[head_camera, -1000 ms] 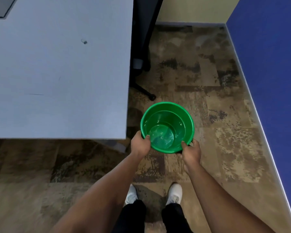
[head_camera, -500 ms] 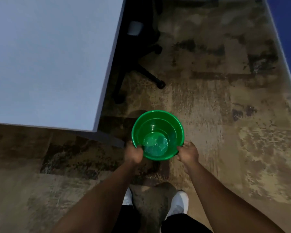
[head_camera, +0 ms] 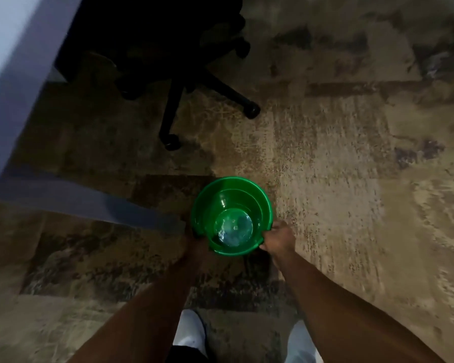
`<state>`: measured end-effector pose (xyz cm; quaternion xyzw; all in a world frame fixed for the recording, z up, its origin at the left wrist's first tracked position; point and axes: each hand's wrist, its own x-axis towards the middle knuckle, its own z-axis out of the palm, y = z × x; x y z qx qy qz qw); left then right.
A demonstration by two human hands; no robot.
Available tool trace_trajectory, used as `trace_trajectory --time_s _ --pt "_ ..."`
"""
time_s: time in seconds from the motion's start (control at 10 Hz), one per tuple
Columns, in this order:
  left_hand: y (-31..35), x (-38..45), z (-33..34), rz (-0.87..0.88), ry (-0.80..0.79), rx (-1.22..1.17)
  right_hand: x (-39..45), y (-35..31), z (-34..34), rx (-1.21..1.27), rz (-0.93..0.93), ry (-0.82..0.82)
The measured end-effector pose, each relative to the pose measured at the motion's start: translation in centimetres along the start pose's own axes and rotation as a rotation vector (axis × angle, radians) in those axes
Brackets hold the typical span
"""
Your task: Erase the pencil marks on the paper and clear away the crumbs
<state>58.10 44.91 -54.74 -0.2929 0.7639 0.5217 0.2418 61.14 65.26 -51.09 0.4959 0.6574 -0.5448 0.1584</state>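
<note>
Green bucket (head_camera: 232,216), round, glossy translucent plastic with stepped inner walls, is held above mottled brown carpet (head_camera: 338,179) near the grey surface (head_camera: 8,82). Right hand (head_camera: 278,238) grips its rim, fingers curled; left hand (head_camera: 194,244) clasps the opposite rim, dim and shadowed

Wide open carpet (head_camera: 351,179) from twelve round to four o'clock of the green bucket (head_camera: 231,203), room to swing either way there. Blocked at nine to ten o'clock by the grey table edge (head_camera: 84,203), close beside the bucket rim. Black chair base (head_camera: 194,82) with castors sprawled at eleven o'clock. White shoes (head_camera: 189,334) at six o'clock.
</note>
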Motion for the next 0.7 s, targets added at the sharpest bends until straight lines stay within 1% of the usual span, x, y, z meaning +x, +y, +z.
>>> trace_trajectory --time_s 0.1,0.2,0.3,0.4,0.5,0.6,0.7 --pt "0.0 -0.6 0.6 0.093 0.009 0.078 1.1 1.3 1.0 -0.009 -0.008 0.009" --pt "-0.5 -0.4 0.6 0.058 0.035 0.166 1.4 2.3 1.6 0.001 -0.029 0.016" --pt "-2.0 1.0 -0.2 -0.101 -0.058 0.16 1.4 3.2 2.0 0.009 -0.011 -0.013" --pt "-2.3 0.7 -0.6 -0.12 -0.071 0.182 1.3 3.5 1.5 -0.006 0.01 -0.042" --pt "-1.6 -0.7 -1.0 -0.07 -0.024 0.198 0.1 3.1 0.3 -0.246 -0.151 -0.018" --pt "0.3 -3.3 -1.5 0.011 0.016 0.326 -2.8 1.4 -1.7 -0.664 -0.518 0.015" --pt "3.5 -6.6 -1.4 0.118 0.064 0.388 -5.3 -1.4 -3.2 -0.874 -0.773 0.015"
